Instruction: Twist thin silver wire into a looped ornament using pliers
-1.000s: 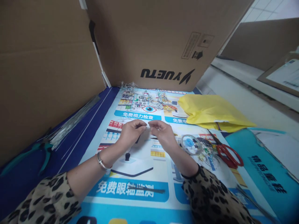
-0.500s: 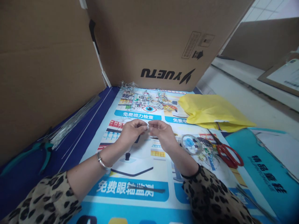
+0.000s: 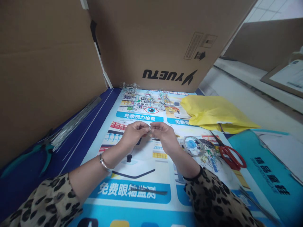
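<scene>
My left hand and my right hand meet fingertip to fingertip above the middle of the printed sheet. Both are pinched closed, thumb against fingers. Something tiny and pale seems to sit between the fingertips, too small to name. Right of my right hand lies a clear round ring-shaped coil with a blue middle. Beside it is a pile of small coloured pieces with thin wire. A small bundle of dark thin strips rests on the sheet in front of me.
Red-handled scissors lie at right, near a yellow bag and a teal bag. Pliers and a bundle of thin wires are at left. Tall cardboard walls the back; tangled wire pieces lie before it.
</scene>
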`<state>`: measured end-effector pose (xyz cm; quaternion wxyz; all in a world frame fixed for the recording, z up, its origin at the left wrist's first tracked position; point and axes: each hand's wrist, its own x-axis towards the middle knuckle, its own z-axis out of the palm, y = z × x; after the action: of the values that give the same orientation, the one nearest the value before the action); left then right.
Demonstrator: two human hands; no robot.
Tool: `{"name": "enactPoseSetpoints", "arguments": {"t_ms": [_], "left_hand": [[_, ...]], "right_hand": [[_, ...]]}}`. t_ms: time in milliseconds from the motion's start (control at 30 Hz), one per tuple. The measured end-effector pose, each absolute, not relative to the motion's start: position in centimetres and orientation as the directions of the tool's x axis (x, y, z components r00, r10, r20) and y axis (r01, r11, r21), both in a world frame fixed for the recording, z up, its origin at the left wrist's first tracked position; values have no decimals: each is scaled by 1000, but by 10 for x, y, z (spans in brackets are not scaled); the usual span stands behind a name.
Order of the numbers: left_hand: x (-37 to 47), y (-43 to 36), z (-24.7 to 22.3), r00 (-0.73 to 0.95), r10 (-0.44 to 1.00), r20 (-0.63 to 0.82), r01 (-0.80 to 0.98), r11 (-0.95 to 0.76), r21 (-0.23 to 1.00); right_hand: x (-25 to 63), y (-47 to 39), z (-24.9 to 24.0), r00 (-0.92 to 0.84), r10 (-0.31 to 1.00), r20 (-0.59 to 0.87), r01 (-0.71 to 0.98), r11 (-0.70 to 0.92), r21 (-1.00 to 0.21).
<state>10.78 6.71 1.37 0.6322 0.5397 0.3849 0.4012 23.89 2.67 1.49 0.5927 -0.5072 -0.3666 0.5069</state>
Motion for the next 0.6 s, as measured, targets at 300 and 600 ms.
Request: {"name": "enactPoseSetpoints", "arguments": {"t_ms": [300,600], "left_hand": [[109,65,14,393,917,-72,-105,123,987],[110,64,13,404,909,-105,-139,174,975]], "right_hand": [[240,27,13,225,971,-87,-247,-29,-969],[237,29,7,241,966,-91,-255,-28,-967]]}}
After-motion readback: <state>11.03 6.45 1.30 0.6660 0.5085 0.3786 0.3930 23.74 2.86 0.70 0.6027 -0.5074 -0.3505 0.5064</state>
